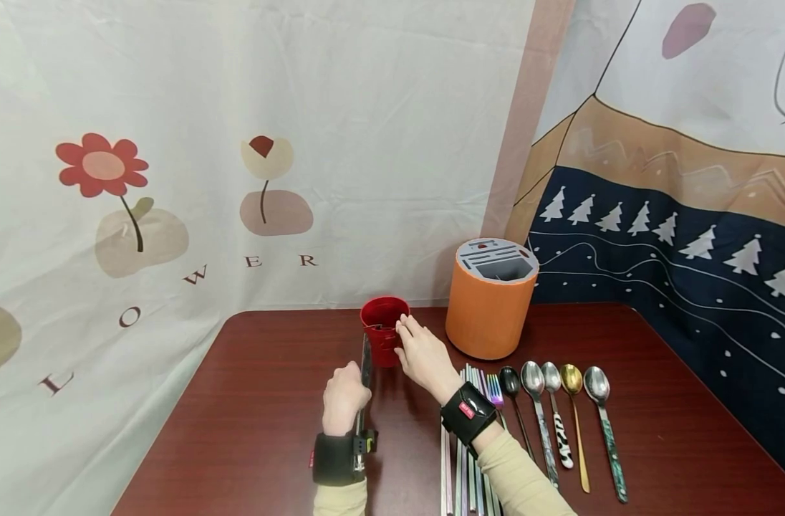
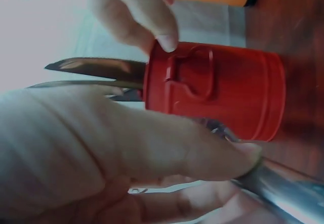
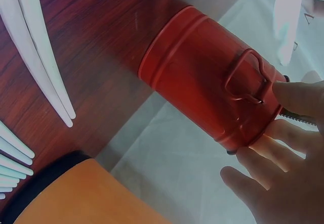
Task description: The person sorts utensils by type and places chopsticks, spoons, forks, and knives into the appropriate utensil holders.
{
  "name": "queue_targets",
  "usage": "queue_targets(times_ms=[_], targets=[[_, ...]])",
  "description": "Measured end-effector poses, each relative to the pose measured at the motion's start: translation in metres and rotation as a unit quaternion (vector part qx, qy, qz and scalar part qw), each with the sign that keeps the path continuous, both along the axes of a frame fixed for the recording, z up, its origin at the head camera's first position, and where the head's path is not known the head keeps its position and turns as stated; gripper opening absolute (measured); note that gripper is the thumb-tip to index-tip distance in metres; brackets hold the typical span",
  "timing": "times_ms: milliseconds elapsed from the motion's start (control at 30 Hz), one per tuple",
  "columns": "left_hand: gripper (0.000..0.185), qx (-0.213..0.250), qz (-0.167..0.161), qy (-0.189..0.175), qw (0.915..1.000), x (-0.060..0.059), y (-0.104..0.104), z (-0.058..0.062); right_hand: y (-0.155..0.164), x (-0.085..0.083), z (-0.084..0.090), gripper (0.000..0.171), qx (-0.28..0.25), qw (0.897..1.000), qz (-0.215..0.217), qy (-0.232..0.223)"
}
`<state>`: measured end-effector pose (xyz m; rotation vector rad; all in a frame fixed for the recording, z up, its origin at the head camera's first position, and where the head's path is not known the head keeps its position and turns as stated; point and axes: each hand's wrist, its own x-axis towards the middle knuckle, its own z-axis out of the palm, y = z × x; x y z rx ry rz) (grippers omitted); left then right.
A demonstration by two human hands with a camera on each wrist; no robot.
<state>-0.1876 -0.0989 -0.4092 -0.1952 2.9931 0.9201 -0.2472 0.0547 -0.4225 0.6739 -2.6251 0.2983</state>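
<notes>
At frame centre, the left hand [image 1: 344,396] grips 1 steel knife [image 1: 366,362] entering the small red metal bucket [image 1: 383,330], whose rim the right hand [image 1: 423,355] steadies with relaxed fingers; the 5 spoons [image 1: 552,408] at lower right are not yet put away.

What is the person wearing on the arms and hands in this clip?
Both hands are bare. The left hand and right hand each have a wide black wrist strap; the right strap bears a small red label, the left strap a red tab at its edge. Beige long sleeves cover both forearms.
</notes>
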Motion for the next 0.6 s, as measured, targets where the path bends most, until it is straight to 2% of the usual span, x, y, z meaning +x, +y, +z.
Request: queue_targets(times_ms=[133,267,467,600], targets=[[0.013,-0.005,0.022,0.054,0.9983,0.0004,-0.0018,0.0029,0.0003,-0.0005,-0.0005,0.046,-0.004,1.000,0.004,0.002],[0.010,0.012,0.044,0.118,0.9920,0.0001,-0.0014,0.0035,0.0005,-0.0015,-0.0011,0.046,-0.004,1.000,0.004,-0.002],[0.011,0.025,0.061,0.227,0.9716,-0.0007,0.0012,0.0041,0.0008,-0.0025,-0.0017,0.047,-0.009,1.000,0.005,-0.005],[0.015,0.037,0.071,0.276,0.9579,-0.0022,0.0020,0.0064,0.0004,-0.0020,-0.0013,0.046,-0.007,1.000,0.004,-0.004]])
